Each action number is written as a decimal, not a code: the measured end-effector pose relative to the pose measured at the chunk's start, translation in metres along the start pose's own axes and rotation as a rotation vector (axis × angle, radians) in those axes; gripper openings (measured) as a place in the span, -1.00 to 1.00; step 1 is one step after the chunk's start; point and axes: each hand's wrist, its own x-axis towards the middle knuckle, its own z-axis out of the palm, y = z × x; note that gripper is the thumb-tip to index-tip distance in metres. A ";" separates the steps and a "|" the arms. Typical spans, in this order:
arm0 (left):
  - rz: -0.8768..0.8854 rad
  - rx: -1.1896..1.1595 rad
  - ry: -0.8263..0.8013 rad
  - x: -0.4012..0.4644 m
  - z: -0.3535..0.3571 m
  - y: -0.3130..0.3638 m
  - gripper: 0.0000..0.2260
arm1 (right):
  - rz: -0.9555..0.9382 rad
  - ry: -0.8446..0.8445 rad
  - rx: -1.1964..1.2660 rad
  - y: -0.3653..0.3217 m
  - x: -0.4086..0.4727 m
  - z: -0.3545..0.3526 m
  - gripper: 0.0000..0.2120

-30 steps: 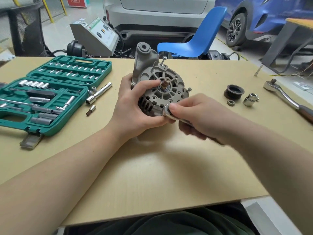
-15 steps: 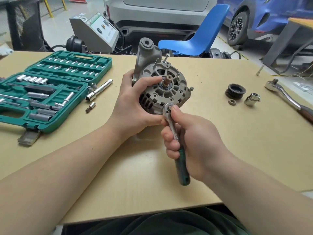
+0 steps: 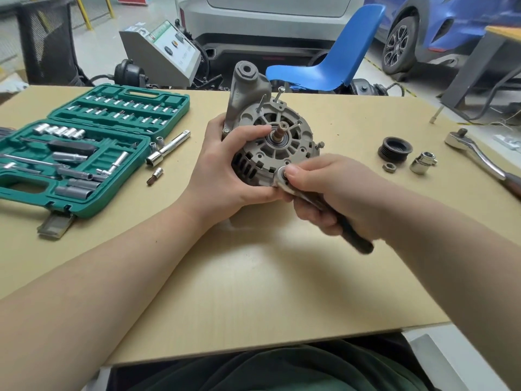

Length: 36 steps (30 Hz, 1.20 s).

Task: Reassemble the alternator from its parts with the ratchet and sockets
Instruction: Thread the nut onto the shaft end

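Alternator [image 3: 270, 142] clasped by left hand [image 3: 225, 176], right hand [image 3: 338, 193] grasping ratchet [image 3: 284, 179], tan table [image 3: 253, 292], parked cars behind

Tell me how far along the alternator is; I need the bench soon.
Done: the alternator housing looks joined. In hand: the left hand steadies it while the right hand works a small ratchet at its lower rim. Left: the pulley and nut lie on the table, the shaft bare.
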 end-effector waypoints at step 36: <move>0.026 0.004 -0.007 0.001 0.000 -0.005 -0.23 | -0.118 0.224 -0.508 -0.010 -0.002 0.008 -0.58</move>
